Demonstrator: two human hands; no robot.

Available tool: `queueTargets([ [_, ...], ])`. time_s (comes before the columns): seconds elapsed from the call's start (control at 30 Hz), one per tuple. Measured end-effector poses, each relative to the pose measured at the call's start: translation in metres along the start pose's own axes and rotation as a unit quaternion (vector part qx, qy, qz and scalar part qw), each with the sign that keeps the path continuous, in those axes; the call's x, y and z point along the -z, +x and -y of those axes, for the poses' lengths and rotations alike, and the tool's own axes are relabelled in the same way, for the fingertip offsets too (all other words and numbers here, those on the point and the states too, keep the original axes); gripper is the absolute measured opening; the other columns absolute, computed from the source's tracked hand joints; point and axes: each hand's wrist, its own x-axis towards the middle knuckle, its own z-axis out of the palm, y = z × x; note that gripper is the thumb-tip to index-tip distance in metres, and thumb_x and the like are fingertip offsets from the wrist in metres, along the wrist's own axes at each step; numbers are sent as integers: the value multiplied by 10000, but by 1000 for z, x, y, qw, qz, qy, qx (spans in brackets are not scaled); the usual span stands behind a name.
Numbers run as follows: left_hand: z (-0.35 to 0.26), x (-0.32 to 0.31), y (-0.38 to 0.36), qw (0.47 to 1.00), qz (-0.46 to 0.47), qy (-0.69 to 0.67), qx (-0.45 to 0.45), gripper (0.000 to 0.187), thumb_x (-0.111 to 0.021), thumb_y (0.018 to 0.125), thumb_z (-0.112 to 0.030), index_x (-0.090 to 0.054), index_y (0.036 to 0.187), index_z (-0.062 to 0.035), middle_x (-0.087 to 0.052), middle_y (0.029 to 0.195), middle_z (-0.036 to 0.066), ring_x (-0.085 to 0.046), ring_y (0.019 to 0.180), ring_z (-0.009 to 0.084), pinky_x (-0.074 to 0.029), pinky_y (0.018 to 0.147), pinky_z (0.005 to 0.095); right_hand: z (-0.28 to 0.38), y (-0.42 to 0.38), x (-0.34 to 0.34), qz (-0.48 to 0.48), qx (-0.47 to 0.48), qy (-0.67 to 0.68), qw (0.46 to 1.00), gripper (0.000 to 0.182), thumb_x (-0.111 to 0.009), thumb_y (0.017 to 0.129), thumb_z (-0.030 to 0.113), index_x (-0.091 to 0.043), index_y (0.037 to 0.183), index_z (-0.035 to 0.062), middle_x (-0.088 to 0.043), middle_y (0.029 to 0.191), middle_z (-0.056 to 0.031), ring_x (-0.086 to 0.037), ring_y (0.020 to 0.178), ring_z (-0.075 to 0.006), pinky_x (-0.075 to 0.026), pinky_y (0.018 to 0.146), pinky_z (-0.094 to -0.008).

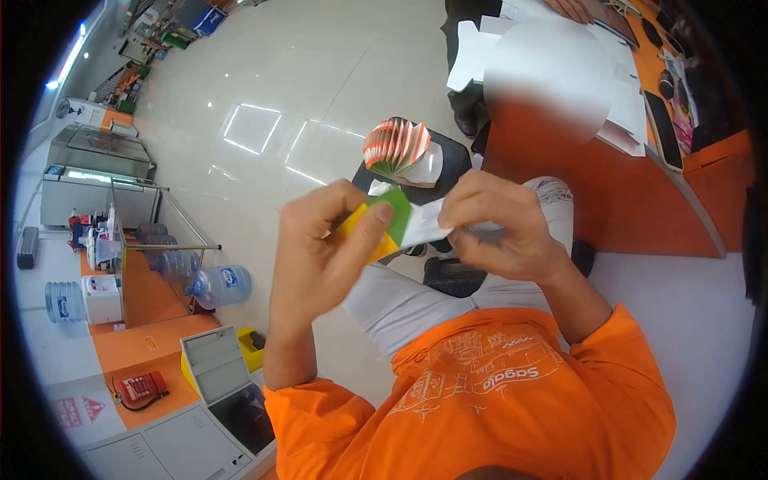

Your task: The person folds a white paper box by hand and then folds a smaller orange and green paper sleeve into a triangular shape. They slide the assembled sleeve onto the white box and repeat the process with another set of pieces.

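My left hand (324,240) pinches a small folded card (398,214), green and yellow, between thumb and fingers. At the card's white end, my right hand (500,224) has its fingers closed on the same piece. Both hands are raised above my lap. Just beyond them, a fan of pleated orange, white and green papers (395,147) rests on a dark stool (453,164), beside a white piece (426,168).
An orange desk (576,168) with papers, a phone (663,132) and a person's hand (570,10) is at the right. Water bottles (220,286), a metal rack (180,216), an open locker (212,364) and a fire extinguisher (144,390) are at the left.
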Motion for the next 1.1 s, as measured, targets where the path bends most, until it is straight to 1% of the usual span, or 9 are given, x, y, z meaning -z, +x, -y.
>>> queueTargets([
  [0.1,-7,-7,-11,997,56,43,32,164,-714,959,-134,-677,892,11,-630,704,164,-616,586,304,-469,565,354,10,-2,-4,22,54,-86,995,262,-796,717,-34,-705,947,55,-659,890,-54,-627,780,-211,-450,672,-346],
  [0.13,-6,-9,-14,997,55,40,39,164,-714,959,-134,-677,892,11,-630,704,164,-616,586,304,-469,565,354,10,-7,-6,26,48,-83,995,262,-796,717,-34,-705,947,55,-659,890,-54,-627,780,-211,-450,672,-346],
  [0.23,-5,-17,-21,993,103,53,37,179,-618,1033,-100,-649,915,31,-605,738,96,-551,641,142,-445,602,285,9,-20,-10,7,77,-130,989,287,-818,690,-11,-709,941,75,-656,892,-34,-629,797,-200,-423,665,-356],
  [0.3,-6,-23,-24,991,122,51,19,162,-594,1034,-88,-640,933,30,-595,755,132,-567,638,232,-456,610,322,11,-27,-11,-15,105,-165,980,309,-834,672,12,-712,948,79,-655,902,-35,-633,812,-218,-428,671,-358],
  [0.43,-3,-27,-26,986,158,46,-6,127,-585,1026,-67,-625,950,25,-584,774,136,-564,657,286,-457,630,348,12,-36,-13,-33,97,-173,980,316,-835,672,20,-717,959,77,-659,916,-39,-636,817,-237,-431,673,-359],
  [0.5,-2,-27,-25,980,195,35,-22,95,-586,1028,-92,-624,1027,-5,-607,860,175,-616,735,368,-475,645,424,13,-41,-13,-42,84,-184,978,309,-825,684,16,-721,970,68,-659,925,-42,-638,821,-239,-435,679,-358],
  [0.7,3,-32,-26,982,187,5,-32,82,-555,1025,-38,-598,989,22,-577,869,143,-582,739,299,-466,684,364,14,-39,-9,-22,80,-195,977,284,-814,712,12,-716,975,57,-658,928,-41,-635,836,-235,-437,718,-360],
  [0.8,6,-32,-26,982,180,23,-48,64,-591,1015,-69,-608,1043,-14,-568,871,154,-592,745,357,-470,659,411,18,-36,-8,-2,57,-181,982,271,-807,729,12,-714,979,57,-659,934,-39,-631,842,-234,-438,745,-362],
  [1.1,11,-34,-26,982,176,26,-63,82,-596,1017,-87,-617,1036,-11,-579,886,149,-591,741,349,-464,650,413,20,-36,-8,-3,57,-251,966,260,-818,754,53,-718,994,60,-662,952,-27,-622,881,-225,-431,802,-378],
])
